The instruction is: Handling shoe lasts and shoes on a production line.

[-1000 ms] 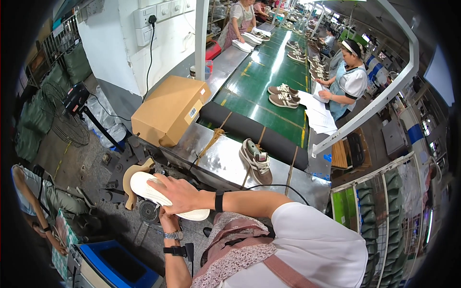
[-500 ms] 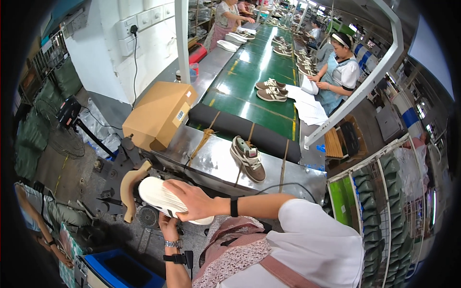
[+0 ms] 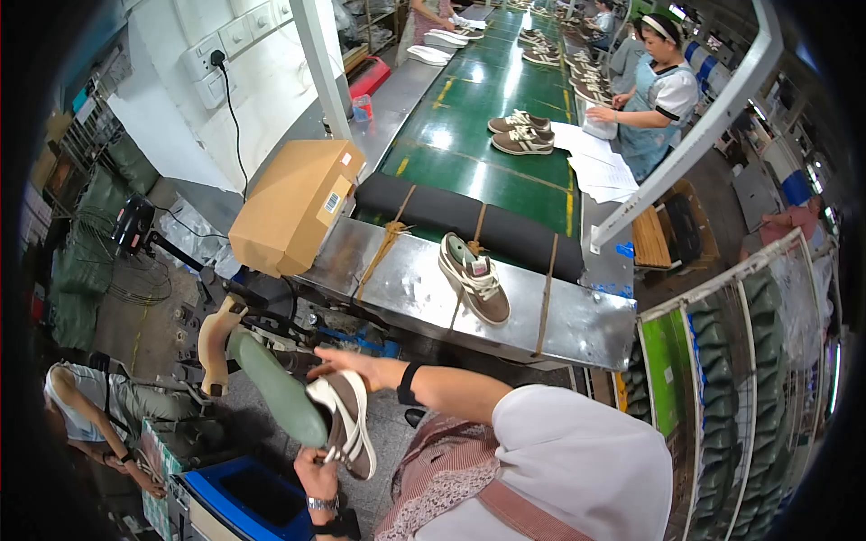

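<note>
A brown and white sneaker (image 3: 347, 426) hangs half off a green shoe last (image 3: 275, 389), which sticks out from a beige stand (image 3: 216, 343) at the lower left. My left hand (image 3: 313, 469), wearing a wristwatch, grips the sneaker from below at its lower end. My right hand (image 3: 354, 364), with a black band on the wrist, lies flat on the sneaker's upper end, fingers stretched toward the last. The last's front half is bare.
Behind the stand is a steel table (image 3: 559, 320) with a second sneaker (image 3: 474, 277) and a cardboard box (image 3: 293, 206). A green conveyor (image 3: 469, 153) carries a sneaker pair (image 3: 519, 133) past a co-worker (image 3: 657, 95). A blue bin (image 3: 239, 491) stands below; another person (image 3: 95, 406) sits lower left.
The shoe's white sole faced up under my right hand before. Now the sneaker has slid down the last, baring the green front, and my left hand grips it from below.
</note>
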{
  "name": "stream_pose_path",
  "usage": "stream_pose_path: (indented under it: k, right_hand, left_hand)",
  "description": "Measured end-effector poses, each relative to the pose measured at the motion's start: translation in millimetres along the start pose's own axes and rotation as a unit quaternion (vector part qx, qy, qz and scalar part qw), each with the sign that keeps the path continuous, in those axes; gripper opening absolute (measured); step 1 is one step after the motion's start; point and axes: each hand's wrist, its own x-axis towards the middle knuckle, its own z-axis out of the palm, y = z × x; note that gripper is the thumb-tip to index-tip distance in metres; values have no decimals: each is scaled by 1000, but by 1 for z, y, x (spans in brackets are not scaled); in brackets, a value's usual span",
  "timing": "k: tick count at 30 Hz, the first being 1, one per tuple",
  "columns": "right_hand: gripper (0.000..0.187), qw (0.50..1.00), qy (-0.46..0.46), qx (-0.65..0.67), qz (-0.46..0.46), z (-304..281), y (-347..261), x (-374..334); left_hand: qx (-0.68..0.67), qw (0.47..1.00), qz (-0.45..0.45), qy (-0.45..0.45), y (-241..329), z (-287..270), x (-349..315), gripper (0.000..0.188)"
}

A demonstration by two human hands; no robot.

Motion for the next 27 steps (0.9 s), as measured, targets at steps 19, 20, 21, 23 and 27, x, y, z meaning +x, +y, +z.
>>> stream_pose_path:
  k: [19, 20, 21, 23, 27]
  right_hand:
    - [68, 996, -53, 74, 15, 83, 50, 98]
    - [75, 996, -35, 78, -15, 86, 49, 95]
    - [78, 996, -44, 65, -38, 89, 47, 90]
    - [79, 998, -22, 48, -33, 90, 35, 74]
    - [78, 999, -30, -35, 12, 80, 2, 26]
  left_hand:
    - [16, 976, -192, 99, 22, 37, -111, 16]
    - [19, 975, -206, 78, 23, 40, -109, 16]
    - [1, 968, -240, 72, 24, 42, -108, 15]
    - [12, 978, -195, 68, 23, 46, -95, 15]
    - [50, 972, -228, -29, -1, 60, -49, 18]
